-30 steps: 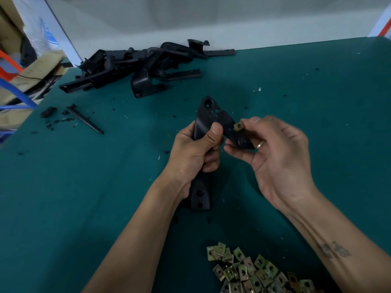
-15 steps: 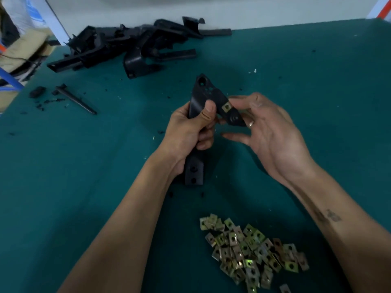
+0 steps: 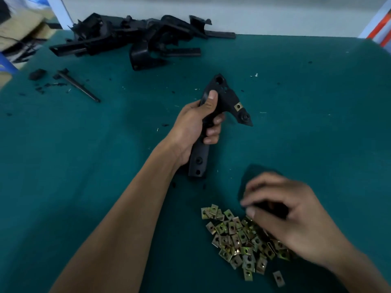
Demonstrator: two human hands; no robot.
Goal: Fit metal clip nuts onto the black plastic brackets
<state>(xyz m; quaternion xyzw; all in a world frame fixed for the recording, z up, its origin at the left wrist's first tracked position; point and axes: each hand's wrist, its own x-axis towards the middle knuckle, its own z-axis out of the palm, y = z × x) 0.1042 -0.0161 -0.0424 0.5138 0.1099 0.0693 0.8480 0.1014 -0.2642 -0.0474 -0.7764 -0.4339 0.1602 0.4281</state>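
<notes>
My left hand [image 3: 195, 125] grips a black plastic bracket [image 3: 224, 96] by its long stem, holding it upright over the green table. One brass-coloured clip nut [image 3: 238, 106] sits on the bracket's right arm. My right hand [image 3: 283, 216] hovers, blurred, over the right side of a pile of loose clip nuts [image 3: 239, 235] near the front of the table. Its fingers are loosely curled above the nuts. Whether they hold a nut I cannot make out.
A heap of black brackets [image 3: 135, 37] lies at the back left of the green table [image 3: 84, 166]. A thin black rod [image 3: 78, 85] and small black scraps [image 3: 37, 74] lie at the left. Cardboard and a blue frame stand beyond the left edge.
My right hand left the bracket and dropped to the nut pile. The clip nut stays fitted on the bracket's arm. My left hand keeps its grip.
</notes>
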